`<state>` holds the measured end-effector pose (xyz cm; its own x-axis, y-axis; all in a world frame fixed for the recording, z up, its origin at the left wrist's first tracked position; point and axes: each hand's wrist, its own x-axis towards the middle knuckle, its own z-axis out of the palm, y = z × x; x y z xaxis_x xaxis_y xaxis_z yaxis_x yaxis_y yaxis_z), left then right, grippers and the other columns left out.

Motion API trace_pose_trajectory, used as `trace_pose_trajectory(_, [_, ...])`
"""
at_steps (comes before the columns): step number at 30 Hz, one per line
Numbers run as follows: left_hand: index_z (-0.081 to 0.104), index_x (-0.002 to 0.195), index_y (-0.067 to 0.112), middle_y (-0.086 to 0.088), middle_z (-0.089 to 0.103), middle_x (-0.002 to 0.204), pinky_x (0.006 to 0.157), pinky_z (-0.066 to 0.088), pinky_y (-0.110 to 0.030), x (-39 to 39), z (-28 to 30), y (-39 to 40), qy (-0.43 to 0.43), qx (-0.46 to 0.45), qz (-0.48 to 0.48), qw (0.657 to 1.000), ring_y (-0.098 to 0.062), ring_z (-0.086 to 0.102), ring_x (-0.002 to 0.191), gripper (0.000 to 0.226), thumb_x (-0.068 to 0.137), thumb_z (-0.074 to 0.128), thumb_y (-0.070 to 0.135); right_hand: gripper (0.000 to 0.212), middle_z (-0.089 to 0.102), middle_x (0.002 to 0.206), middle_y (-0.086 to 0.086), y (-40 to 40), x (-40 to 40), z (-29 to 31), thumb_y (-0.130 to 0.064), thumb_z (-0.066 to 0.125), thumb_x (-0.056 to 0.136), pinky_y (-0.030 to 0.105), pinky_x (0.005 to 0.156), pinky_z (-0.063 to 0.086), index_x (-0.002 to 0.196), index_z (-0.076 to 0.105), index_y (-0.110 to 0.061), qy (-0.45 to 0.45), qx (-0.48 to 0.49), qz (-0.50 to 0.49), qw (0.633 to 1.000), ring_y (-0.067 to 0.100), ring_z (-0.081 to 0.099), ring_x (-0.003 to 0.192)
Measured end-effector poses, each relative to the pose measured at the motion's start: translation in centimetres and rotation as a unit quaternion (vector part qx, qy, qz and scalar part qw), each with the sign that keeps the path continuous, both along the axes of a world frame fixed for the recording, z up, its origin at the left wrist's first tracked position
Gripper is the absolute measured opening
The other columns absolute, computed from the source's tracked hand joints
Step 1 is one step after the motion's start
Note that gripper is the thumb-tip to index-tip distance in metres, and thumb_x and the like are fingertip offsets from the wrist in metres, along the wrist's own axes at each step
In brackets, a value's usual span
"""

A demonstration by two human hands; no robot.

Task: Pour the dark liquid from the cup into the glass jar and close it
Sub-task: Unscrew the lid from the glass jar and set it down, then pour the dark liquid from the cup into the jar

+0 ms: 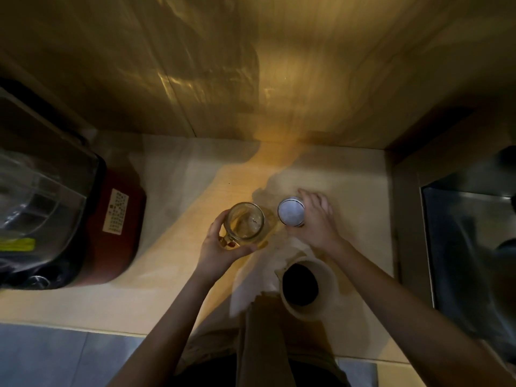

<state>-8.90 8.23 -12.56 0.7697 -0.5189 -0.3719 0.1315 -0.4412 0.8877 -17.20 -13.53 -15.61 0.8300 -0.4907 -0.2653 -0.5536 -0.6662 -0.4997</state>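
Observation:
An open glass jar [245, 222] with a handle stands on the pale counter [173, 275], and my left hand [220, 248] grips its near side and handle. To its right lies the jar's lid [291, 211], white inside with a dark rim, held by the fingers of my right hand [317, 219]. Closer to me stands a cream cup [307, 286] with dark liquid inside, upright and untouched, just under my right forearm.
A red appliance [111, 227] with a white label and a clear container [39, 208] on it fills the counter's left side. A metal sink [472, 247] lies to the right. The tiled wall [251, 79] rises behind.

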Motion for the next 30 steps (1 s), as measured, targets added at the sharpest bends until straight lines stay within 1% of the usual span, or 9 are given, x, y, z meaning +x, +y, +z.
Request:
trace_pose_trajectory(3, [0.039,0.129,0.024,-0.002,0.047,0.132,0.075,0.040,-0.002,0.1,0.4,-0.1,-0.001,-0.007,-0.007,1.000,-0.013,0.046,0.114,0.085,0.057,0.083,0.017,0.070,0.049,0.134,0.013,0.1,-0.2,1.2,-0.026,0.075,0.074,0.042,0.104,0.031,0.131,0.041,-0.007,-0.046,0.060,-0.055,0.996,0.033,0.036,0.125])
trace_pose_trajectory(6, [0.037,0.134,0.018,-0.004,0.047,0.135,0.084,0.041,-0.011,0.1,0.8,0.0,0.006,-0.012,-0.011,1.000,-0.012,0.045,0.116,0.087,0.059,0.081,0.015,0.034,0.065,0.104,0.010,0.6,-1.3,3.4,-0.013,0.068,0.080,0.033,0.087,0.045,0.111,0.058,-0.008,-0.111,0.164,-0.164,0.966,0.027,0.059,0.102])
trace_pose_trajectory(9, [0.034,0.136,0.016,-0.007,0.046,0.137,0.086,0.041,-0.016,-0.1,1.0,-0.1,0.019,-0.015,0.000,1.000,-0.014,0.046,0.115,0.089,0.061,0.081,0.013,0.004,0.071,0.079,0.008,1.5,-3.8,5.3,-0.013,0.063,0.081,0.028,0.067,0.044,0.085,0.065,-0.012,-0.147,0.073,-0.203,0.965,0.022,0.063,0.074])
trace_pose_trajectory(12, [0.035,0.136,0.018,-0.006,0.047,0.136,0.094,0.042,-0.024,-0.4,1.0,0.0,0.031,-0.020,0.004,0.999,-0.015,0.047,0.116,0.088,0.061,0.081,0.015,0.014,0.070,0.070,0.012,3.0,-6.9,6.4,-0.013,0.058,0.086,0.034,0.066,0.047,0.074,0.064,-0.009,-0.176,0.069,-0.226,0.956,0.027,0.063,0.069])
trace_pose_trajectory(16, [0.038,0.135,0.022,-0.002,0.049,0.132,0.103,0.041,-0.035,-0.4,0.8,0.0,0.032,-0.017,0.015,0.999,-0.019,0.048,0.119,0.087,0.060,0.082,0.017,0.024,0.065,0.064,0.007,5.3,-11.0,6.3,-0.010,0.053,0.090,0.028,0.061,0.044,0.070,0.065,-0.009,-0.207,0.114,-0.289,0.928,0.023,0.059,0.064])
trace_pose_trajectory(19, [0.038,0.134,0.023,-0.001,0.050,0.129,0.103,0.041,-0.037,-0.2,0.6,0.0,0.016,0.004,0.011,1.000,-0.020,0.048,0.119,0.087,0.060,0.082,0.021,0.026,0.065,0.068,0.010,7.3,-13.4,5.4,-0.009,0.049,0.092,0.032,0.066,0.043,0.072,0.066,-0.005,-0.214,0.163,-0.338,0.902,0.022,0.057,0.068])
trace_pose_trajectory(23, [0.037,0.134,0.024,-0.002,0.051,0.132,0.096,0.040,-0.030,-0.2,0.5,0.0,-0.030,0.038,-0.007,0.999,-0.017,0.047,0.116,0.086,0.060,0.081,0.027,0.029,0.062,0.076,0.022,9.9,-14.6,4.2,-0.017,0.047,0.096,0.032,0.067,0.039,0.078,0.062,0.000,-0.216,0.213,-0.358,0.883,0.018,0.052,0.072])
trace_pose_trajectory(27, [0.031,0.137,0.018,-0.007,0.045,0.139,0.104,0.039,-0.041,0.1,0.6,0.1,-0.038,0.060,-0.040,0.997,-0.025,0.044,0.125,0.094,0.059,0.082,0.028,0.041,0.053,0.060,0.000,11.1,-14.2,3.6,-0.021,0.042,0.098,0.026,0.058,0.037,0.060,0.054,-0.017,-0.222,0.206,-0.389,0.870,0.007,0.046,0.058])
trace_pose_trajectory(30, [0.027,0.139,0.011,-0.015,0.040,0.142,0.102,0.040,-0.043,0.2,0.4,0.8,-0.034,0.104,-0.043,0.993,-0.031,0.043,0.126,0.088,0.067,0.075,0.027,0.046,0.047,0.053,-0.004,11.0,-13.5,3.4,-0.018,0.041,0.098,0.020,0.052,0.036,0.052,0.047,-0.021,-0.248,0.237,-0.425,0.838,0.001,0.042,0.050])
